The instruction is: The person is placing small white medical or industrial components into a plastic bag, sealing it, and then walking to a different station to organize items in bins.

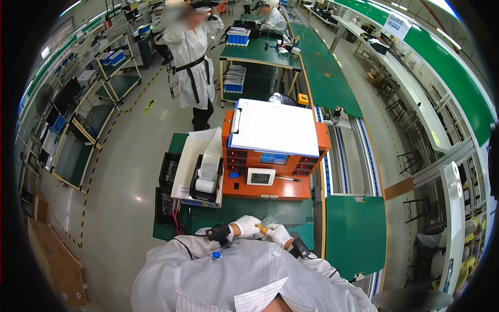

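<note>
Both my hands wear white gloves and meet close together over the green bench top (244, 208), in front of the orange instrument box. My left hand (246, 226) is closed, its fingertips bent inward. Facing it, my right hand (279, 235) is closed too. Between and just beyond the fingertips shows a thin clear plastic piece (271, 220), like a bag or film. Small yellow-orange patches (264, 229) appear at the fingertips; I cannot tell whether they are finger covers or a held part. Dark devices are strapped to both wrists.
The orange instrument box (270, 190) carries a clipboard (274, 127), a small digital clock (261, 177) and a pen (289, 178). Left of it stand a white carton (196, 195) with a paper roll and black trays (166, 205). A conveyor line (340, 156) runs along the right. Co-workers are beyond.
</note>
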Available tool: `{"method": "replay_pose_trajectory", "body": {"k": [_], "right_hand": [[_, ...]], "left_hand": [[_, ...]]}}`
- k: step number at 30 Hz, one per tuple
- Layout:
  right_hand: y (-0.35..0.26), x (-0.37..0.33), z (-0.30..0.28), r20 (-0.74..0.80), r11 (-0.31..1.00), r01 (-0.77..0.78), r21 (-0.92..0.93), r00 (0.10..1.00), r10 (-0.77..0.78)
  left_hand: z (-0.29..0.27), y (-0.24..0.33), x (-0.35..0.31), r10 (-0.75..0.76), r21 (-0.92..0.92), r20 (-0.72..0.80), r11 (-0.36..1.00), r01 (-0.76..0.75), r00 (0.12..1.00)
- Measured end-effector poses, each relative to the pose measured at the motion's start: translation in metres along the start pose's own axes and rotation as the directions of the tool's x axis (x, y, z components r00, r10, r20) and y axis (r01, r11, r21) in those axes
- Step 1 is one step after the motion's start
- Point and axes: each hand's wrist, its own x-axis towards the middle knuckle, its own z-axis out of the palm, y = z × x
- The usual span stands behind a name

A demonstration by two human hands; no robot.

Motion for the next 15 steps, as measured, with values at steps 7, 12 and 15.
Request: {"method": "replay_pose_trajectory", "body": {"k": [7, 12, 15], "right_hand": [[0.003, 0.005, -0.002, 0.038, 0.998, 0.057, 0.033, 0.998, -0.059], [-0.011, 0.006, 0.003, -0.032, 0.996, 0.032, -0.086, 0.999, -0.035], [-0.014, 0.008, 0.004, -0.039, 0.988, 0.058, -0.145, 0.997, -0.064]], "left_hand": [[0.006, 0.004, -0.001, -0.09, -0.035, -0.117, 0.996, 0.086, 0.989], [-0.001, 0.031, -0.011, -0.196, 0.051, -0.192, 0.977, 0.209, 0.962], [0.0, 0.031, -0.012, -0.22, 0.074, -0.203, 0.968, 0.239, 0.954]]}}
